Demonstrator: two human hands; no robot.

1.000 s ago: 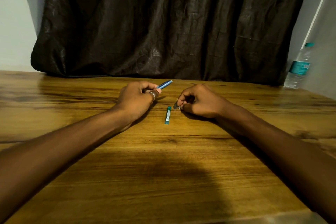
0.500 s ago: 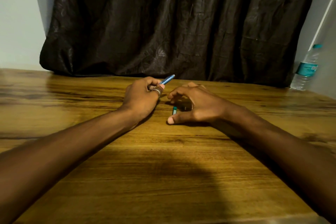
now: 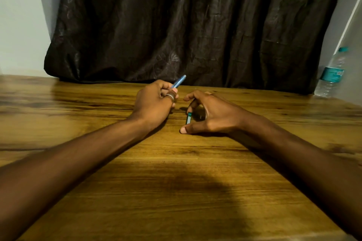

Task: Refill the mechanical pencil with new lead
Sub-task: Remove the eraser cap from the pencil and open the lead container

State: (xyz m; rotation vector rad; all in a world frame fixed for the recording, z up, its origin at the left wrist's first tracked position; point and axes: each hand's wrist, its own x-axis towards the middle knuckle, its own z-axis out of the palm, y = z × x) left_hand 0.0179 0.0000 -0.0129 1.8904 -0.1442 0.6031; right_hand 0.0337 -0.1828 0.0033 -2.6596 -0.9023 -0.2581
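- Now the lead case [image 3: 188, 118] is bracketed by the right hand [image 3: 213, 115], whereas a second ago it lay flat and in plain view on the tabletop [image 3: 176, 191], just left of that hand.
- At that earlier moment the right hand was curled over something small beside the case (too small to name); since then it has been opened and spread over the case.
- Its fingers [image 3: 191, 97] are arched above the far end and the thumb [image 3: 188, 129] is laid on the wood just below the near end, so the grip is wide and not yet shut; whether the fingers touch the case cannot be told.
- Only the near half of the case is seen, apparently tipped onto its narrow edge (this is a judgement from the thin sliver that shows).
- The pencil [image 3: 178, 81] is held much as before in the left hand [image 3: 154, 101], closed around the barrel, with the blue end pointing up and away; the hand has been lifted slightly but kept beside the right.
- A ring [image 3: 170, 96] is worn on that hand.
- For the task, the change is read as a move on to the lead supply: the case is probably to be pinched, raised and opened next.
- No lead is seen, so the refill itself is judged not yet begun.
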